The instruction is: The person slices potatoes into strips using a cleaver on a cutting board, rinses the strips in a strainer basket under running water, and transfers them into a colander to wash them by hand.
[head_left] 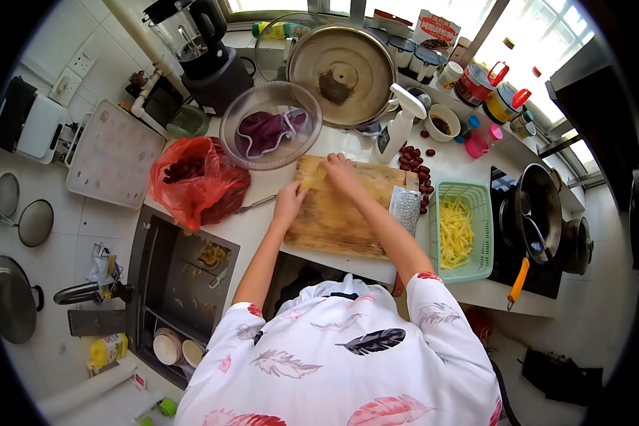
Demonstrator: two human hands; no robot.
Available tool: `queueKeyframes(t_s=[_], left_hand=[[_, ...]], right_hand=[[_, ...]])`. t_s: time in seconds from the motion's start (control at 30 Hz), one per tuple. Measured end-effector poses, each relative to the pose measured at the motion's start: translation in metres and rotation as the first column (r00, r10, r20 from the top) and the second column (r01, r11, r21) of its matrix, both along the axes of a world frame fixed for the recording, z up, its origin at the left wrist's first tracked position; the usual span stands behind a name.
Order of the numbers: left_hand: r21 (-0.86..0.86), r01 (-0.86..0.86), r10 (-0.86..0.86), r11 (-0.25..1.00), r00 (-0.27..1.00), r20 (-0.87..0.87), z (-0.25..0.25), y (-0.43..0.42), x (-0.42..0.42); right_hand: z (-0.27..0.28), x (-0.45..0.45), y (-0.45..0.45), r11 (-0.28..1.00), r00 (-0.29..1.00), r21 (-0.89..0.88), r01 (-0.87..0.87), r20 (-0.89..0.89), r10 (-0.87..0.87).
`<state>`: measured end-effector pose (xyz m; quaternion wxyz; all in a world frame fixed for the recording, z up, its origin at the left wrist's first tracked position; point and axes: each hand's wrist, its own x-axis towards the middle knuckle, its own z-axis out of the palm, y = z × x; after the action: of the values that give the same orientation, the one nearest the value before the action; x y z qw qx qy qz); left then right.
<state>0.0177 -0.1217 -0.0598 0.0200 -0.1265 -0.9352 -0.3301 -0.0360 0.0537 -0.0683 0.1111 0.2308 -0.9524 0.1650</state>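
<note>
Pale yellow potato slices [317, 177] lie near the top left of a worn wooden cutting board [348, 227], between my two hands. My left hand [289, 203] is at the board's left edge, its curled fingers against the near side of the slices. From the right, my right hand [341, 174] reaches over the board, fingers bent down onto the slices. A dimpled cleaver [405, 207] rests flat on the board's right side. Right of it, a green basket [481, 241] holds cut potato strips [455, 233]. The exact finger contact is too small to make out.
A red bag [206, 181], a bowl with purple cloth [273, 131] and a large steel lid [341, 74] stand behind. A spray bottle [399, 124] and red dates [415, 167] lie beyond the board. Left is a sink [192, 245]; right, a wok [539, 206].
</note>
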Motion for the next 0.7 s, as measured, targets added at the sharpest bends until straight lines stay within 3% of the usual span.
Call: queueKeyframes(t_s=[0.07,0.1,0.17,0.2,0.23,0.27,0.3,0.33,0.37,0.4,0.47,0.5,0.53,0.63,0.7], left_hand=[[0.361,-0.223,0.046,0.905,0.897,0.439,-0.002,-0.005,-0.001],[0.362,-0.227,0.048,0.904,0.896,0.442,0.002,-0.005,0.003],[0.732,-0.5,-0.264,0.463,0.71,0.652,0.016,-0.002,0.013],[0.732,-0.499,-0.267,0.463,0.71,0.652,0.015,-0.003,0.016],[0.768,-0.553,-0.399,0.322,0.657,0.64,0.013,-0.006,0.019],[0.77,-0.612,-0.525,0.179,0.603,0.601,0.012,-0.01,0.02],[0.769,-0.614,-0.527,0.18,0.599,0.602,0.0,-0.013,0.02],[0.811,-0.585,-0.753,0.012,0.529,0.393,-0.015,-0.016,0.018],[0.799,-0.579,-0.893,-0.164,0.431,0.128,-0.03,-0.02,0.018],[0.797,-0.582,-0.894,-0.165,0.429,0.129,-0.021,-0.017,0.022],[0.861,-0.492,-0.752,0.131,0.516,0.409,0.021,-0.005,0.032],[0.859,-0.494,-0.756,0.133,0.51,0.41,0.032,0.0,0.036],[0.862,-0.471,-0.698,0.186,0.553,0.454,0.04,0.004,0.039],[0.861,-0.42,-0.61,0.286,0.613,0.502,0.046,0.009,0.043],[0.858,-0.393,-0.582,0.331,0.631,0.513,0.042,0.009,0.045]], right_hand=[[-0.002,-0.005,-0.005,0.996,0.999,0.083,0.027,0.018,-0.028],[-0.003,-0.005,-0.005,0.984,0.997,0.169,0.059,0.033,-0.065],[-0.007,-0.002,0.0,0.994,1.0,0.109,0.023,-0.018,-0.021],[-0.008,-0.002,0.001,0.999,0.997,0.05,-0.013,-0.078,0.017],[0.002,0.003,-0.001,0.999,0.997,0.052,-0.008,-0.079,0.012],[0.01,0.013,-0.003,0.99,0.997,-0.139,-0.024,-0.069,0.015],[0.02,0.023,-0.005,0.945,0.998,-0.323,-0.04,-0.059,0.022],[0.023,0.03,-0.005,0.946,0.998,-0.323,-0.038,-0.057,0.021],[0.025,0.037,-0.006,0.864,0.974,-0.503,0.022,0.207,0.096],[0.026,0.044,-0.006,0.757,0.874,-0.639,0.133,0.435,0.214],[0.034,0.06,-0.006,0.791,0.895,-0.609,0.056,0.382,0.231],[0.039,0.07,-0.005,0.82,0.911,-0.571,-0.022,0.327,0.252],[0.047,0.08,-0.011,0.692,0.857,-0.704,0.161,0.448,0.256],[0.051,0.088,-0.009,0.627,0.871,-0.759,0.178,0.418,0.259],[0.053,0.089,-0.006,0.675,0.876,-0.719,0.163,0.421,0.237]])
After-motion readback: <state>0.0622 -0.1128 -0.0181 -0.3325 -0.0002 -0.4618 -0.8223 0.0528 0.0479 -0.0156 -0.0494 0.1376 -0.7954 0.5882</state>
